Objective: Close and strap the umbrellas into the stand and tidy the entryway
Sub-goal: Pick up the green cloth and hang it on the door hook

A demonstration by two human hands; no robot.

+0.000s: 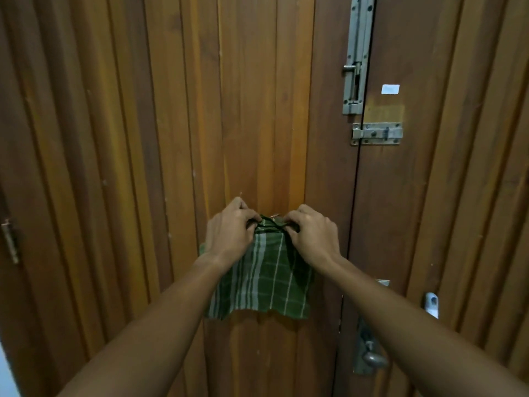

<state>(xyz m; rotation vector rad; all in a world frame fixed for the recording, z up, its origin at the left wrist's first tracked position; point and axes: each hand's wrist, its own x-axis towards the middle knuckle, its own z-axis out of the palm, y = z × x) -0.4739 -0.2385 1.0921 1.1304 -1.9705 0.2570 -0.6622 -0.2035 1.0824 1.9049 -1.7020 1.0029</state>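
Observation:
A green checked cloth (266, 279) with pale stripes hangs flat against a brown wooden door (160, 124). Both of my hands pinch its bunched top edge at about the same height. My left hand (230, 230) grips the left end of that edge and my right hand (310, 233) grips the right end. A small pale tip shows at the door just above the cloth between my hands; what it is I cannot tell. No umbrella or stand is in view.
The door fills the view. A tall metal bolt (356, 53) and a smaller latch (376, 133) sit at the upper right beside the door seam. A metal handle (372, 358) and a white object (431, 304) are at the lower right. A hinge (10, 242) is at the left edge.

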